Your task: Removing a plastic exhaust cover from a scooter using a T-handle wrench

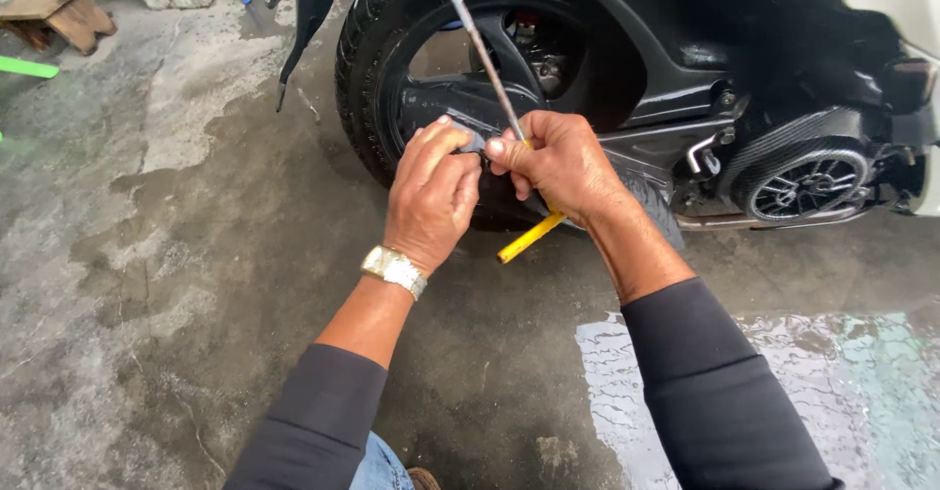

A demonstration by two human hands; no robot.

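My right hand [558,162] grips a long tool with a yellow handle [529,238] and a thin grey metal shaft [475,40] that points up past the wheel. My left hand [431,191], with a silver wristwatch [395,271] on its wrist, pinches a small dark grey piece [474,143] against the shaft, right next to my right thumb. Both hands are held close together in front of the black rear wheel [372,49] of a scooter. What the small piece is cannot be made out.
The scooter's black engine case and round fan cover [803,182] lie right of the wheel. A wet patch [862,392] covers the concrete floor at lower right. A small wooden stool [54,15] and a green object [27,67] sit far left.
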